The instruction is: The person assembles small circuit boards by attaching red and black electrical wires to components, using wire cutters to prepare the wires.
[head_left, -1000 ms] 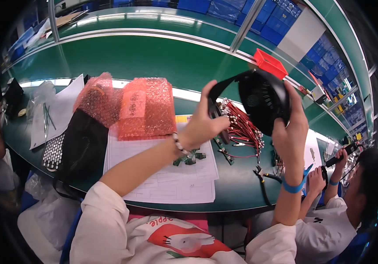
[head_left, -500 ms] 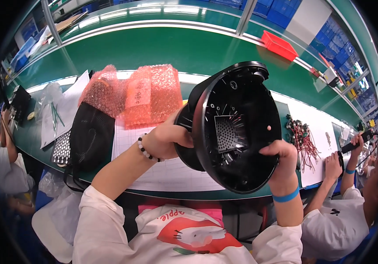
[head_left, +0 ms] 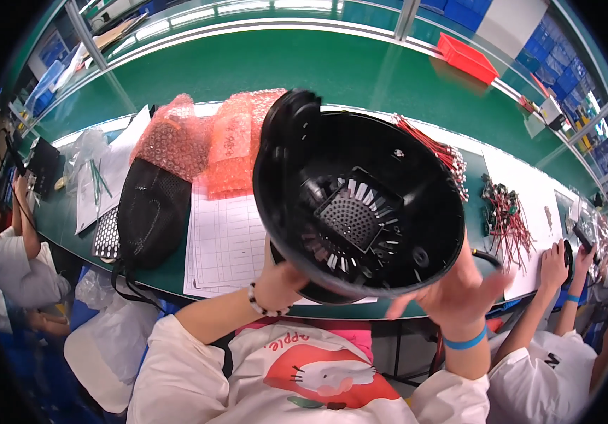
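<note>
A black bowl-shaped plastic housing [head_left: 367, 152] is held up in front of me, its hollow side facing me. Inside it are a square perforated grille [head_left: 352, 220] and rows of slots around that. My left hand [head_left: 281, 281], with a beaded bracelet on the wrist, grips the housing from below at its lower left; the fingers are partly hidden behind it. At the lower right rim is my right hand [head_left: 459, 297], a blue band on its wrist. Its fingers and thumb are spread and slightly blurred; whether they touch the rim I cannot tell.
Printed sheets [head_left: 223, 247] lie under the housing. To the left are pink bubble-wrap bags [head_left: 230, 148], a black mesh bag [head_left: 152, 219] and a perforated plate [head_left: 106, 237]. Red wire bundles [head_left: 509, 226] lie at right. A red tray [head_left: 466, 58] stands far right. Co-workers sit on both sides.
The housing has turned and tilted, its hollow now facing me more fully. My right hand has gone from gripping the rim to spread fingers below it. Red wires behind it have come into view.
</note>
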`<state>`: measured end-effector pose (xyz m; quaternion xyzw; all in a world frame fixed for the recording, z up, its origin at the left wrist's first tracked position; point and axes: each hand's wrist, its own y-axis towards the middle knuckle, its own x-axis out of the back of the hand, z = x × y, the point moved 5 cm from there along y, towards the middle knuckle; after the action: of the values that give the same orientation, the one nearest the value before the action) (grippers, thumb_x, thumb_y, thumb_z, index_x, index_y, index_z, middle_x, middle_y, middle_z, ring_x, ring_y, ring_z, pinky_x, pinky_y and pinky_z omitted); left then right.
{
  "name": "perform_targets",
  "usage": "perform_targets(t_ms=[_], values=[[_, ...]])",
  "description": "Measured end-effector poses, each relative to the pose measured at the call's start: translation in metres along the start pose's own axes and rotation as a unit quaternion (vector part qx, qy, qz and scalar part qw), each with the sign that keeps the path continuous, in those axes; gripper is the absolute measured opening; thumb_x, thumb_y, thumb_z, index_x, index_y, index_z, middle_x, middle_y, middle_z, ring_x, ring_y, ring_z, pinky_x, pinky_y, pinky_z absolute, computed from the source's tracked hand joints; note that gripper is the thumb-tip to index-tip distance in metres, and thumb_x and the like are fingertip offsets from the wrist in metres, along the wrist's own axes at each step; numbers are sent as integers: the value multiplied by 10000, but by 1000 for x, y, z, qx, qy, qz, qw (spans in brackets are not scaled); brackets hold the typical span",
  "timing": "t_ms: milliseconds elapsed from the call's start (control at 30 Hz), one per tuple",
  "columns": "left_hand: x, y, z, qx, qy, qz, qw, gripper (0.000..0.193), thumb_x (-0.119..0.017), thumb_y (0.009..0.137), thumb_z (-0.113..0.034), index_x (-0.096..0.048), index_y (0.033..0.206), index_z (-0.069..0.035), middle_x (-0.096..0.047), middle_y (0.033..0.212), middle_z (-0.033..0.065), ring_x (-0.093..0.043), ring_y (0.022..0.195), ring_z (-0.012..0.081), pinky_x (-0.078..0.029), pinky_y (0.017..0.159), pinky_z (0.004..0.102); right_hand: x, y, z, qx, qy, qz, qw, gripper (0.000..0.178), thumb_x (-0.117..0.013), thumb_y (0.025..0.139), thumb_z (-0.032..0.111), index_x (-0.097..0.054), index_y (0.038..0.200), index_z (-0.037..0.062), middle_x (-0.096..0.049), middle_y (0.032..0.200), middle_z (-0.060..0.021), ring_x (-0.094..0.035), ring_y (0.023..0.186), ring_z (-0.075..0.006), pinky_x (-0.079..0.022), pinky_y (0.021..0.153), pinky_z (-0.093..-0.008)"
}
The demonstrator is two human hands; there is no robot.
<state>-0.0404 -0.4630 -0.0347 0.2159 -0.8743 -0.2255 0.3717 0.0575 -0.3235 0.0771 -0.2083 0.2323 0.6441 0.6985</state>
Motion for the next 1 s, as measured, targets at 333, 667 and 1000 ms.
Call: perform_targets(t_ms=[333, 667, 1000], values=[[-17, -9, -23, -50, -214, -24, 975, 213, -581, 730, -16, -476, 914, 2, -519, 909, 107, -515, 868, 212, -397, 761, 333, 20, -17, -29, 22, -59, -103, 993, 1296, -854, 419, 404, -52, 1357, 7, -260, 1351, -137, -334, 1210, -252, -294, 997, -400], [-14, -17, -41, -55, -307, -31, 950, 88, -559, 742, -17, -481, 748, 24, -503, 781, 88, -519, 757, 183, -428, 658, 286, 28, -26, -40, -13, 3, -58, 998, 994, -716, 579, 367, -170, 1327, 7, -326, 1316, -139, -396, 1169, -250, -342, 970, -385], [18, -26, -47, 85, -30, 30, 995, 732, -675, 646, -195, -165, 1125, 19, -221, 1162, 170, -271, 1093, 271, -265, 896, 365, 22, -32, -35, -55, 82, -30, 995, 648, -545, 779, 320, -296, 1293, 13, -399, 1274, -129, -428, 1148, -231, -356, 961, -365]])
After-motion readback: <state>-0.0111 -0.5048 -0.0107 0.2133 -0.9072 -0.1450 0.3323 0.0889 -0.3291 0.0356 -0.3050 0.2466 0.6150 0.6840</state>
